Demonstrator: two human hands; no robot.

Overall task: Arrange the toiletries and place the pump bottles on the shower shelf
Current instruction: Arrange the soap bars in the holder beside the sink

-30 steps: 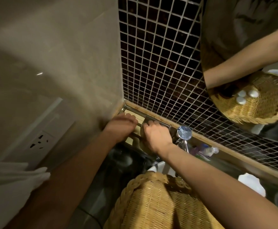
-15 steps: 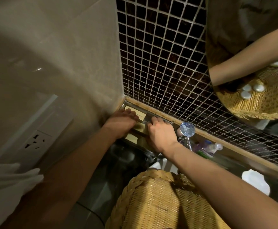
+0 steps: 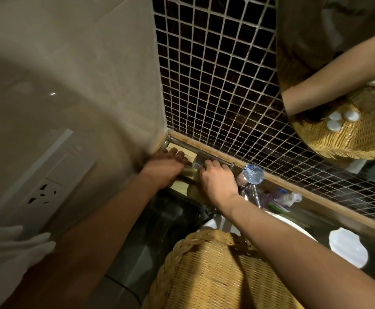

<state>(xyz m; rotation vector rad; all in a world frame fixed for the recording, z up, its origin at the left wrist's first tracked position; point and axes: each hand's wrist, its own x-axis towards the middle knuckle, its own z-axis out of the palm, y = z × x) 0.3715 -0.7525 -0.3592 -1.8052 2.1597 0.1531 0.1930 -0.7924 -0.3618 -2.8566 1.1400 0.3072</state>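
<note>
Reaching to the far corner where the beige wall meets the dark mosaic tiles, both hands work at the shower shelf [image 3: 183, 144], a small rack with metal rails and a pale base. The left hand [image 3: 166, 163] lies over the left part of the shelf with fingers extended across the rails; whether it holds anything cannot be told. The right hand [image 3: 217, 178] has its fingers curled over a small clear box-like item [image 3: 201, 161] on the right part of the shelf; the item's exact kind is not legible.

Handling judgement: such a container is probably light, rigid and smooth, so it may slip if wet. The best hold is across its two long sides, low on the body, not on any lid. Pump bottles are top-heavy; grip the body, not the pump head.

Containers:
- The wicker basket [image 3: 204, 275] stands near, below the right forearm. Its interior is not seen directly here.
- The mirror [image 3: 329, 41] at the upper right reflects the basket with three white round caps [image 3: 342, 120] inside, likely bottle tops.
- A cluster of small toiletries [image 3: 282, 199] lies along the ledge right of the chrome faucet [image 3: 252, 177].
- A white dish [image 3: 348, 250] rests on the table at the right.

No pump bottle is visibly on the shelf.
</note>
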